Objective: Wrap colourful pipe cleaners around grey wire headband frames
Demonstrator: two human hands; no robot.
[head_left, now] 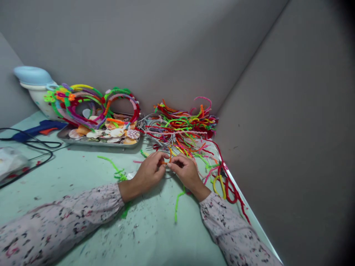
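Observation:
My left hand (151,171) and my right hand (186,171) meet above the table, fingertips nearly touching. Both pinch a short orange pipe cleaner (165,162), whose end sticks up between them. A thin grey wire loop shows partly behind and below the fingers; whether it is held cannot be made out. Just beyond my hands lies a tangle of grey wire hoops (158,127). A bright green pipe cleaner (177,207) lies below my right hand, and another curled green one (112,165) lies left of my left hand.
A metal tray (111,145) of shells stands at the back left, with colourful fuzzy headbands (79,103) on it. Left of it are a blue glue gun (30,131), its black cable and a white container (41,98). Many pipe cleaners (191,122) are heaped by the wall.

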